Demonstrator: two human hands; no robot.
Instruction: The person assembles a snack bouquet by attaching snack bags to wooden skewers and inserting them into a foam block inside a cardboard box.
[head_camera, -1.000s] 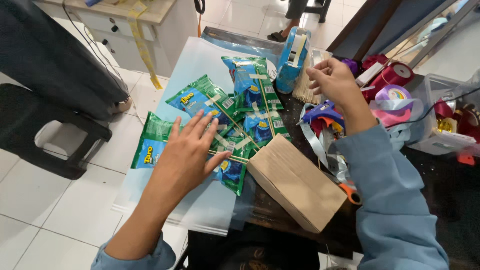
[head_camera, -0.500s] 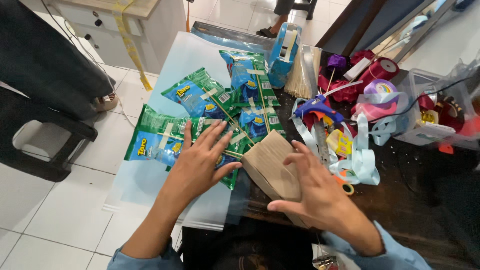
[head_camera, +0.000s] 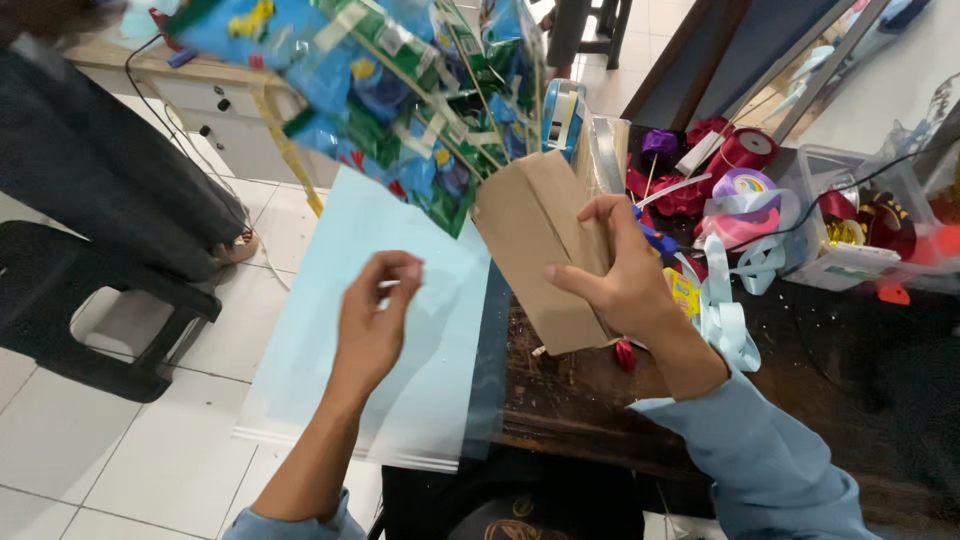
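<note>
- The left hand (head_camera: 372, 318) hangs low over the pale blue sheet (head_camera: 400, 300), fingers curled loosely in with thumb and forefinger nearly pinched; it holds nothing I can make out.
- The sheet lies flat, partly on the dark wooden surface (head_camera: 600, 400) and partly overhanging the tiled floor.
- The right hand (head_camera: 620, 280) is wrapped around a brown paper wrap (head_camera: 535, 240), lifted off the surface, gripping its lower half.
- The wrap's long axis runs steeply, leaning up and to the left, its open end pointing away.
- Blue and green snack packets on sticks (head_camera: 400, 90) fan out of that end.
- The bundle looks light but top-heavy and crinkly; the stiff paper base seems the safest hold.
- Farther off, ribbon spools (head_camera: 740, 165) crowd the surface.
</note>
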